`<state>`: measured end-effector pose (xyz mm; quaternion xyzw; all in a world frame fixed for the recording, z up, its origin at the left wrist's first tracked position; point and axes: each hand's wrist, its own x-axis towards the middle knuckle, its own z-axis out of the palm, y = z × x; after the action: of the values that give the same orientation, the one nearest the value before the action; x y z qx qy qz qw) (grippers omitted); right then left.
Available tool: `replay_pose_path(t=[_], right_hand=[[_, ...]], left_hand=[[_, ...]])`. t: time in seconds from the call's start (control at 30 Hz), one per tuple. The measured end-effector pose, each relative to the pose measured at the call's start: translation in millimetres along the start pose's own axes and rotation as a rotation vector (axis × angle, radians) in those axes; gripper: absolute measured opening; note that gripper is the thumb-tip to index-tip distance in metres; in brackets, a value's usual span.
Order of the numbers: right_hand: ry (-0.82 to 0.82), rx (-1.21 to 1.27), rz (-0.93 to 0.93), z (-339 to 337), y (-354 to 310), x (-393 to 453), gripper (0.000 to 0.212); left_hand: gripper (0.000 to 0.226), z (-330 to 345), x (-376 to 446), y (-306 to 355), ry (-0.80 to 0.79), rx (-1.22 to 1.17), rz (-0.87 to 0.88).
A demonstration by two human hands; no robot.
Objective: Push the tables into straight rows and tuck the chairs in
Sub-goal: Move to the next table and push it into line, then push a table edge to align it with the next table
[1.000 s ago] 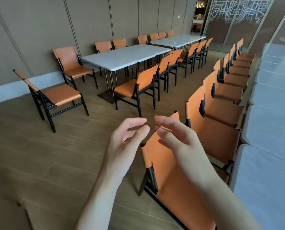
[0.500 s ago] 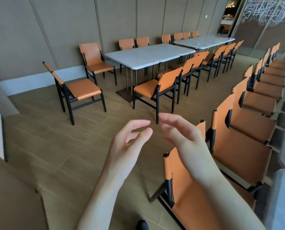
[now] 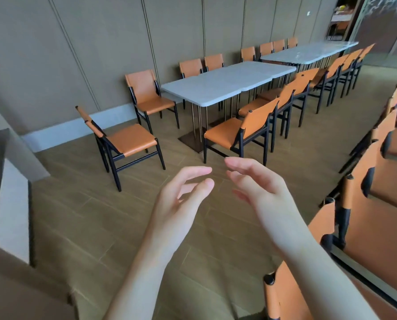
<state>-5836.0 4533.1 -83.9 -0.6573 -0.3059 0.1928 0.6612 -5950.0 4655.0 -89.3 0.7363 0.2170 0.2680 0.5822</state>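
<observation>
Progress is partial. Your left hand (image 3: 183, 199) and right hand (image 3: 262, 192) hover mid-frame, fingers loosely spread, holding nothing. At one o'clock the white rectangular table surface (image 3: 227, 84) stands in line with its neighbours, orange leather chairs (image 3: 285, 100) drawn up along it. Outstanding: two orange black-framed chairs stand well clear, one at eleven o'clock (image 3: 128, 142), one by the wall at twelve (image 3: 151, 95). Chair backs (image 3: 377, 181) crowd your three o'clock; open wooden floor (image 3: 88, 215) lies ahead.

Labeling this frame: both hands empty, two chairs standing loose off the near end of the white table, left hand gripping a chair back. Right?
Not quite. The head view shows the left hand gripping nothing; like the right hand, it hangs open in the air. The two chairs do stand loose off the table.
</observation>
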Motion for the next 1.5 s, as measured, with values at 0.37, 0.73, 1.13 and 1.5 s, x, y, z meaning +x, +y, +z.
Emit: replay_pose_path(t=[0.37,0.73,1.13,1.5], right_hand=[[-0.028,0.022,0.011,25,26,128,0.026],[-0.003,0.014,0.017,89,41,270,0.026],[0.077,-0.003,0.041,199,57,429,0.026],[0.129,-0.006,0.057,220,78,526,0.025]], left_hand=[[0.03,-23,120,-20,0.037,0.021,-0.009],[0.033,-83,262,-57,0.006,-0.021,0.002],[0.034,-193,435,-92,-0.06,-0.039,0.017],[0.033,-209,536,-125,-0.155,-0.03,-0.009]])
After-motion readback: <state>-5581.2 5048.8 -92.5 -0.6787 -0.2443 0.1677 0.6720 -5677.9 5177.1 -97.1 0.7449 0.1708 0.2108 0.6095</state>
